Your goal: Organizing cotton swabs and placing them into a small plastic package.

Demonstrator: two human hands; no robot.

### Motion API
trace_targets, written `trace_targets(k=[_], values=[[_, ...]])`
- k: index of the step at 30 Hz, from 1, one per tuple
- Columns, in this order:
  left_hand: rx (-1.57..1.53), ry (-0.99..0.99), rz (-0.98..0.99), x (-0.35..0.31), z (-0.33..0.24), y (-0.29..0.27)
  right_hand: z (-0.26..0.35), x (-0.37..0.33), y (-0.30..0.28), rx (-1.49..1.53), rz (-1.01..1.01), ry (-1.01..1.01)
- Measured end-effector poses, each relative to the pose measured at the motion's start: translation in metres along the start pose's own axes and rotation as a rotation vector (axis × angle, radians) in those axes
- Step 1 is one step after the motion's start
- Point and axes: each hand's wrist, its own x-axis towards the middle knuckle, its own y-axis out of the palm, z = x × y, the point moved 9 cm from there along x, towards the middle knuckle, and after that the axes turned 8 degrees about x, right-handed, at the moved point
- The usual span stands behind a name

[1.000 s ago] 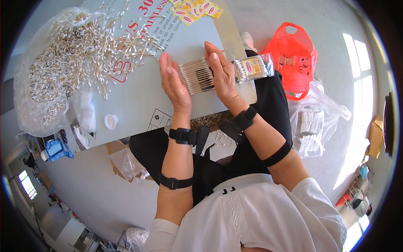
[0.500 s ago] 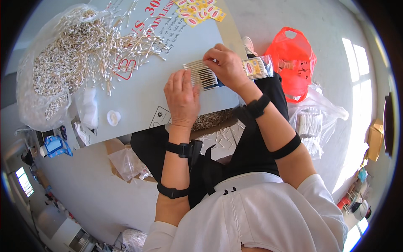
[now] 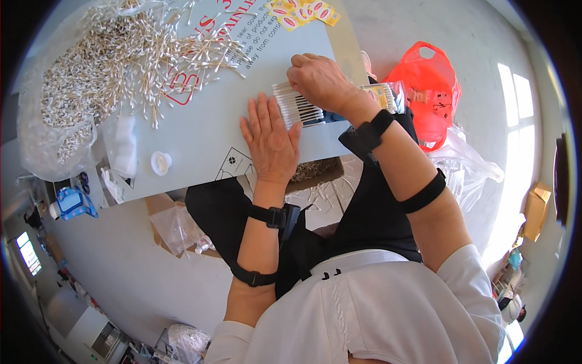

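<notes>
While a row of cotton swabs (image 3: 292, 103) is lying side by side on the grey table (image 3: 206, 130), we are using this row as the reference for all positions. We are keeping the left hand (image 3: 273, 142) open and palm down, just beside the row on its left and near side. Its fingers are extending away from us, its thumb is standing apart, and it is grasping nothing visible. Whether the thumb is touching the swabs, we cannot tell.

We are bending the right hand (image 3: 321, 82) over the far right part of the row, back upward and fingers curled. The fingertips are partly hidden, so we cannot tell whether they are gripping a swab.

To the right of the row, a clear swab packet (image 3: 382, 94) with a yellow label is lying beyond the right wrist; farther right, a red plastic bag (image 3: 424, 79) is standing open. To the left of the row, a large heap of loose swabs (image 3: 91, 79) is spreading out of a clear bag. Beyond the row, yellow labels (image 3: 303, 12) are lying scattered. Left of the row and nearer us, a small white cup (image 3: 160, 162) is sitting.
</notes>
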Motion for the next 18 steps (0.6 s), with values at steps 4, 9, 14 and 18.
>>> trace_targets(k=[4, 9, 14, 18], values=[[0.012, 0.0, -0.008, 0.001, -0.001, 0.0, 0.0, -0.001, 0.004, -0.047, 0.03, -0.028], [0.01, 0.002, -0.014, 0.002, -0.003, 0.001, -0.005, -0.005, -0.004, -0.057, -0.015, -0.012], [-0.354, -0.074, -0.196, -0.003, 0.023, -0.011, 0.008, -0.021, -0.035, 0.057, -0.123, 0.016], [-0.769, -0.159, -0.329, -0.008, 0.055, -0.022, 0.037, -0.068, -0.023, 0.22, -0.088, 0.02]])
